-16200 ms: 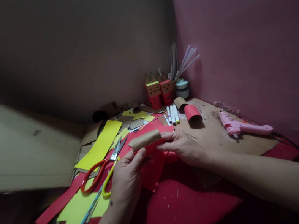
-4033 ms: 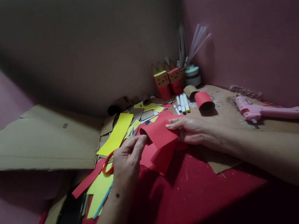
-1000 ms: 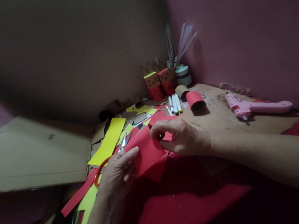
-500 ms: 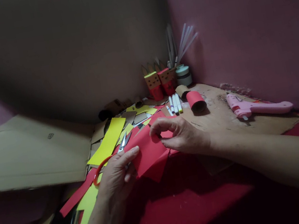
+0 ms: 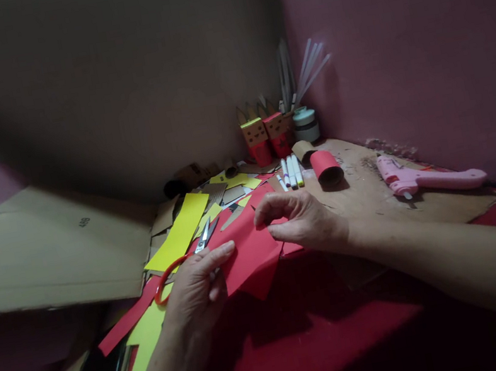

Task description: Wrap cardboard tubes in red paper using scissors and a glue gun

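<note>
A sheet of red paper (image 5: 248, 250) is held up above the table, slightly bent. My left hand (image 5: 197, 284) grips its left edge, thumb on top and fingers underneath. My right hand (image 5: 299, 218) is closed in a pinch at the paper's upper right edge; the exact contact at its fingertips is partly hidden. Scissors (image 5: 204, 237) with orange handles lie just behind my left hand, blades pointing away and apart. More red paper and a pointed cardboard piece (image 5: 233, 218) lie beyond the held sheet.
Yellow paper (image 5: 179, 232) and scraps cover the left side. Several markers (image 5: 292, 172), a red-wrapped tube (image 5: 326, 166) and two decorated figures (image 5: 258, 142) stand or lie at the back. A pink glue gun (image 5: 429, 176) with a cord rests at right. A cardboard box flap (image 5: 57, 245) rises at left.
Both hands and the red paper have shifted very slightly to the right. The grip looks the same.
</note>
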`<action>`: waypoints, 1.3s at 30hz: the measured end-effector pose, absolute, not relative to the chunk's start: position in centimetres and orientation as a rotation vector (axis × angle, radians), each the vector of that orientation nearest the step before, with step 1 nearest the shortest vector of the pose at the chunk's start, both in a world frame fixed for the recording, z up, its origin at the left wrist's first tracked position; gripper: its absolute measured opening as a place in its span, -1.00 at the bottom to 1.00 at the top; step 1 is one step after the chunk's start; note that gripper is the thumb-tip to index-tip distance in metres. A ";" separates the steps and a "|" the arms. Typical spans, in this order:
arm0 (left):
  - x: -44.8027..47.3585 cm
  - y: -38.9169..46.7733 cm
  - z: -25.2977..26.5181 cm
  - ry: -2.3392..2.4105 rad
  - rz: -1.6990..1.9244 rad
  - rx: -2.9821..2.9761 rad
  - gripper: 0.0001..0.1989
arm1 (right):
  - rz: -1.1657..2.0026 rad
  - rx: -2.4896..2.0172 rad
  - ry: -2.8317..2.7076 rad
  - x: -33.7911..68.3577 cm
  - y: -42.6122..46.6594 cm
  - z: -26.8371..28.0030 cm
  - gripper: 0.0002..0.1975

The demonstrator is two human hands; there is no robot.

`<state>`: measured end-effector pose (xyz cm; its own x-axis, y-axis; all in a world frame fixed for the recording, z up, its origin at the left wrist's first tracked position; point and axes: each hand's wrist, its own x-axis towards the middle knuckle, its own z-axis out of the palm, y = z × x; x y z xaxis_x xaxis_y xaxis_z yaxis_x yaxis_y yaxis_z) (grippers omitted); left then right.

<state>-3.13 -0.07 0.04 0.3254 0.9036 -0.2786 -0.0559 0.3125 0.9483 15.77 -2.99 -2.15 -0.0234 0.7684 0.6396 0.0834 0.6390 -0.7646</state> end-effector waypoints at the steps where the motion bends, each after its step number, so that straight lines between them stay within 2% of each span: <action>1: -3.1 -0.1 0.0 1.036 0.815 1.043 -0.55 | 0.644 -0.740 -1.512 15.8 -3.0 -2.2 -0.82; 12: -3.0 -0.1 0.1 1.030 0.826 1.051 -0.55 | 0.727 -0.711 -1.456 15.6 -3.0 -2.1 -0.80; 19: -3.3 0.3 0.6 0.869 0.875 0.947 -0.70 | 0.827 -0.762 -1.262 15.9 -3.0 -1.7 -0.81; 21: -3.3 0.2 0.7 0.886 0.947 0.978 -0.67 | 0.833 -0.766 -1.221 16.1 -2.9 -1.7 -0.82; 24: -3.3 0.0 0.7 0.909 1.132 1.177 -0.51 | 0.842 -0.767 -1.183 16.2 -2.6 -1.9 -0.84; 25: -3.3 -0.1 0.7 0.908 1.165 1.253 -0.52 | 0.847 -0.770 -1.173 16.2 -2.5 -2.0 -0.85; 28: -3.2 -0.5 0.6 0.950 1.133 1.431 -0.75 | 0.869 -0.774 -1.145 16.2 -2.2 -2.2 -0.85; 30: -3.2 -0.8 0.7 0.997 1.094 1.515 -0.84 | 0.896 -0.778 -1.119 16.3 -2.1 -2.2 -0.85; 39: -2.7 -1.2 0.9 1.010 1.063 1.548 -0.63 | 1.009 -0.727 -0.992 16.2 -1.9 -2.2 -0.85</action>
